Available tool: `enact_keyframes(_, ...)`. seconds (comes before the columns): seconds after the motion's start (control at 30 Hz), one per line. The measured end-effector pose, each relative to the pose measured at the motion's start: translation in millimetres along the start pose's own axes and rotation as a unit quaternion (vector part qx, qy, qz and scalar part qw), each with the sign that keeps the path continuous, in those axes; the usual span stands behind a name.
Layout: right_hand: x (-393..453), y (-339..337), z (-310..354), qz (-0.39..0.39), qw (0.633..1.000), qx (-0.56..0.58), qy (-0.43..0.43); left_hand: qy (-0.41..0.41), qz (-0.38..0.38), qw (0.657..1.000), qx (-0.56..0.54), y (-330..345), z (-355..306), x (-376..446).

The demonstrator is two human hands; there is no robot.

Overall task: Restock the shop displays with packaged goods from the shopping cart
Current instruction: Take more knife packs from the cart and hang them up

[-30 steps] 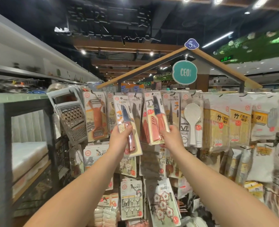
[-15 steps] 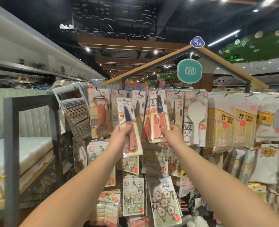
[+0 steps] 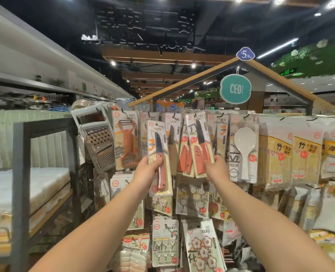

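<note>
1. While raised before a hanging display rack, left hand curled round a carded folding knife pack, thumb across the front near the orange handle; card printed "knife", round red logo at the top corner, held slightly tilted and in front of the hung goods.
2. Right hand gripping the lower edge of a second knife pack, orange-handled blade with matching sheath beside it, red "5.9" sticker on the card; top of the pack up at the hook row, whether on a hook cannot be told.
3. Just behind, more hung cards along the top row: peeler pack labelled "Peeler", scissors pack labelled "Scissors", white rice spoon pack with a "5.9" sticker.
4. Left of the peeler, a metal grater hanging tilted.
5. Right of the spoon, bamboo stick bags, yellow labels with Chinese characters.
6. Lower rows holding hook packs marked "Sticky", one with flower-shaped hooks.
7. Above the rack, teal round sign reading "CEO!", and at the roof peak a blue price tag reading "5.9".
8. Farther off, a green exit sign under foliage decor.
</note>
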State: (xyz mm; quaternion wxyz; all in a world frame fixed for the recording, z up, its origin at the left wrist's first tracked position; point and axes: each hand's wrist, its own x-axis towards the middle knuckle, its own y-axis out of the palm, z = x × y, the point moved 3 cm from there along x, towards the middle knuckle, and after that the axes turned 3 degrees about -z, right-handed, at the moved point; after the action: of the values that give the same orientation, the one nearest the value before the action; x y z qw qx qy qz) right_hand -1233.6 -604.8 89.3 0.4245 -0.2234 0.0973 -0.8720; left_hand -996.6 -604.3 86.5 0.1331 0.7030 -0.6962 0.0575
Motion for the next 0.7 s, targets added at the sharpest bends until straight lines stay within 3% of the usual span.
enact_keyframes(0.23,1.9,29.9,-4.6,0.138,0.990,0.039,0.004,-0.023,0.016,0.999,-0.033,-3.9,5.2,4.2)
enact_keyframes(0.4,-9.3,23.5,-1.3,0.067,0.997,0.041,0.002,-0.039,0.020,0.997,-0.064,-10.4,7.0,4.2)
enact_keyframes(0.5,-24.7,14.2,12.5,-0.001,0.995,0.067,-0.074,-0.044,0.025,0.995,-0.086,-11.1,4.7,5.3)
enact_keyframes(0.53,-30.2,14.9,19.3,0.028,0.992,0.072,-0.096,-0.042,0.027,0.995,-0.087,-9.9,3.2,5.8)
enact_keyframes(0.63,-56.7,29.4,36.7,0.246,0.962,0.075,-0.093,-0.027,0.028,0.997,-0.072,-2.2,-2.5,7.3)
enact_keyframes(0.7,-69.0,39.6,41.8,0.313,0.942,0.079,-0.091,-0.019,0.026,0.997,-0.072,5.3,-6.5,9.3)
